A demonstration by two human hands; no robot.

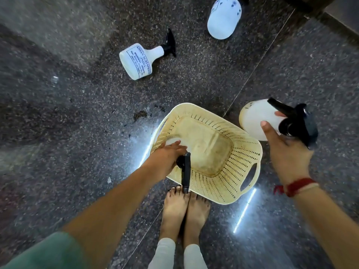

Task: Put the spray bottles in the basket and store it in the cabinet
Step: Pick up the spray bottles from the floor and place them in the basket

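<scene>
A cream perforated basket (239,152) stands on the dark stone floor just ahead of my bare feet. My left hand (165,158) is shut on a white spray bottle with a black trigger (186,171), held low over the basket's near left side; my hand hides most of its body. My right hand (285,150) grips a second, round white spray bottle (256,117) by its black pump head, above the floor to the right of the basket. Two more white spray bottles lie on the floor farther off: a labelled one (139,62) and a rounder one (223,18).
The floor is polished dark granite (68,113) with a tile seam running diagonally past the basket. Small dark debris (139,114) lies left of the basket. A raised ledge or step (334,14) shows at the top right corner. My feet (185,210) stand against the basket's near edge.
</scene>
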